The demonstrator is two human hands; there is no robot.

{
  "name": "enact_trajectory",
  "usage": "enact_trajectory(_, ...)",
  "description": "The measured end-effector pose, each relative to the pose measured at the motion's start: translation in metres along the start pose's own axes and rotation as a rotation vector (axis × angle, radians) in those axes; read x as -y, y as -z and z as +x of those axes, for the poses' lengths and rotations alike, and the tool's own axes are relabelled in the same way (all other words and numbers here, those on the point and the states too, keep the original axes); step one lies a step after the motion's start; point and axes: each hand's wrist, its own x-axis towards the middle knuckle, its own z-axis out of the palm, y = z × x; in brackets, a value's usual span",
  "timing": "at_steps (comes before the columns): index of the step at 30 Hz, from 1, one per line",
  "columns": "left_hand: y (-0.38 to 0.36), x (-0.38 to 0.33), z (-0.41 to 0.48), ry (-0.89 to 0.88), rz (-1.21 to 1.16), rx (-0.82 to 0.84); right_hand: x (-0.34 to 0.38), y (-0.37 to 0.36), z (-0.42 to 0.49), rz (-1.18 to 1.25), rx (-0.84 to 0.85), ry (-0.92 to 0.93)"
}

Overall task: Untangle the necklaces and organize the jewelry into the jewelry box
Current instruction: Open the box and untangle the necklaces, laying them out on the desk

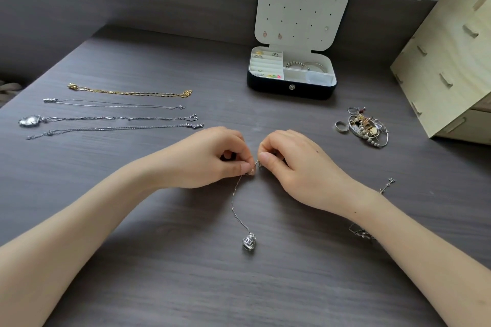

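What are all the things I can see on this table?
Jewelry box: one, black outside, white inside, open at the back of the table.
Gold necklace: one, laid straight, far left.
Silver necklaces: three, laid straight below the gold one.
Pendant necklace: one, silver, centre, chain pinched by both hands.
Jewelry pile: one, mixed silver and gold, right.
Ring: one, silver, beside the pile.
Small chains: silver, count unclear, near the right wrist.
Wooden box: one, pale, far right.
Table: one, grey-brown.
Left hand: one.
Right hand: one.
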Motion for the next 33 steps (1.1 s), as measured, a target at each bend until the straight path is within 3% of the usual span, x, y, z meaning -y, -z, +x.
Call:
enact_trajectory(9,0.000,-0.002,0.000,0.061,-0.058,-0.011,0.000,-0.001,-0.009,0.016,-0.144,0.037)
enact_trajectory(14,0.001,-0.002,-0.001,0.062,-0.079,-0.004,0.000,-0.004,-0.008,-0.063,-0.129,0.083)
enact_trajectory(33,-0.002,-0.002,-0.003,0.069,-0.015,-0.085,-0.006,0.001,-0.005,0.018,-0.095,0.066)
